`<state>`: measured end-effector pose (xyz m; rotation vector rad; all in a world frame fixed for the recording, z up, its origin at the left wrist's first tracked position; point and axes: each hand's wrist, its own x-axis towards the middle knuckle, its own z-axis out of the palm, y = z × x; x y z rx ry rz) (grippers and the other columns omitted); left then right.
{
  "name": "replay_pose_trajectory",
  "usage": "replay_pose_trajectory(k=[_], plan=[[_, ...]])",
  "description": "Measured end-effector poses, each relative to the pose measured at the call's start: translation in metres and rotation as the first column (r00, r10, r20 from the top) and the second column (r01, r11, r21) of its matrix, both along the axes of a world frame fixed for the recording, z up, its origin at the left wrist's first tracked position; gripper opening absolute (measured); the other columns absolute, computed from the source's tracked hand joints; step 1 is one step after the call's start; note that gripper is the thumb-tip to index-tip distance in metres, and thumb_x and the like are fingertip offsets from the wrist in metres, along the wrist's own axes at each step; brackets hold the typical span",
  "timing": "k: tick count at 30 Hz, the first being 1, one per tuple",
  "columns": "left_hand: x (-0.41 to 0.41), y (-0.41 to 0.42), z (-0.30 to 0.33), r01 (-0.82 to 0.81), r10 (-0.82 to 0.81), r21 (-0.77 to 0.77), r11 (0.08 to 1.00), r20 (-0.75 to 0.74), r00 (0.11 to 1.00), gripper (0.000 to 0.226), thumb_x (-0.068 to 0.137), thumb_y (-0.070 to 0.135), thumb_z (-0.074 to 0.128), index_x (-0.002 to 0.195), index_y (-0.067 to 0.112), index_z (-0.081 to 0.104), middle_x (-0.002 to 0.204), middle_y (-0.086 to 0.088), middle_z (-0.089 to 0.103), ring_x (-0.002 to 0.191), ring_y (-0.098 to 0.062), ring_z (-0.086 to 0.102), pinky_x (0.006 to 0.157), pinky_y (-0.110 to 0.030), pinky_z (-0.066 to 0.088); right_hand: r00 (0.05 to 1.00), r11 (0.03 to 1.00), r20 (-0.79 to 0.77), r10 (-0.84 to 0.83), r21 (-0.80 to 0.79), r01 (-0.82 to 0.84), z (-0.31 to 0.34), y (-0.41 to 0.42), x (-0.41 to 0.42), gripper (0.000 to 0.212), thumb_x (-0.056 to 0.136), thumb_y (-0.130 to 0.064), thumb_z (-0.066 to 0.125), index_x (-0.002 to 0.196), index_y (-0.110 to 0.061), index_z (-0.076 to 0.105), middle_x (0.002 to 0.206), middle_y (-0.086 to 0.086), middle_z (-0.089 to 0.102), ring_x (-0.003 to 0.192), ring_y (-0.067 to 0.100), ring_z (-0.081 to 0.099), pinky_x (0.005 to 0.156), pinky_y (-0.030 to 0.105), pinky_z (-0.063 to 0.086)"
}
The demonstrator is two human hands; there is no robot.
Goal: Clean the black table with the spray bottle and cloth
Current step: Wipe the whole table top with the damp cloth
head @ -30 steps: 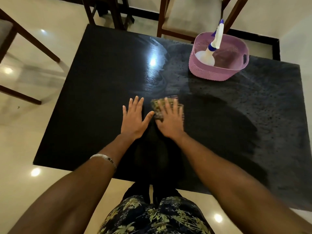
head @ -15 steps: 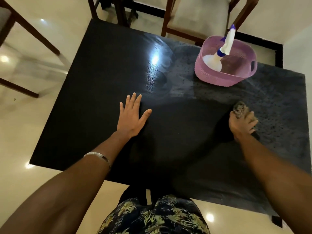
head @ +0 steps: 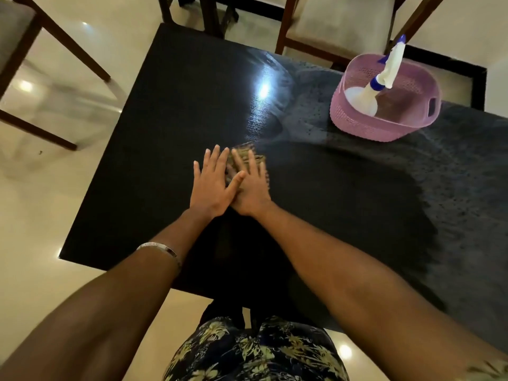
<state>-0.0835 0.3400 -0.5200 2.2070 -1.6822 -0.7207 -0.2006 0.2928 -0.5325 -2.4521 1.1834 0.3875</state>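
The black table (head: 170,127) fills the middle of the head view; its right half is covered in fine droplets and its left half looks dark and glossy. My right hand (head: 251,185) presses flat on a brownish cloth (head: 244,152) near the table's centre, blurred with motion. Just to its left my left hand (head: 211,185) lies flat on the table with fingers spread, its thumb touching my right hand. The white spray bottle (head: 369,93) with a blue collar leans inside a pink basket (head: 365,127) at the far right.
Wooden chairs stand around the table: one at far left (head: 57,48) and others behind the far edge (head: 302,26). The floor is glossy cream tile. My patterned shorts (head: 253,350) touch the table's near edge.
My right hand swept the cloth out to the table's right side and has come back to the centre beside my left hand. My left hand stayed flat in place.
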Motion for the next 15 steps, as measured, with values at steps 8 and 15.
replay_pose_trajectory(k=[8,15], plan=[[-0.021,-0.004,0.004,0.070,-0.071,-0.024,0.997,-0.052,0.996,0.084,0.090,0.072,0.019,0.157,0.020,0.015,0.165,-0.003,0.008,0.152,-0.019,-0.005,0.122,-0.048,-0.005,0.995,0.997,0.074,-0.070,-0.011,0.071,-0.002,0.043,-0.112,0.078,0.088,-0.050,0.042,0.159,-0.034,0.012,0.168,-0.005,0.001,0.154,0.028,-0.007,0.123,0.053,-0.001],[-0.062,-0.004,0.004,0.239,-0.239,-0.010,0.971,-0.067,0.969,0.085,0.090,0.072,0.017,0.157,0.021,0.016,0.165,-0.002,0.008,0.152,-0.019,-0.005,0.122,-0.049,-0.004,0.475,0.478,-0.050,-0.878,-0.105,0.872,0.008,0.065,-0.300,0.070,0.101,-0.047,0.045,0.160,-0.021,0.017,0.168,0.005,0.006,0.154,0.031,0.001,0.123,0.053,0.004]])
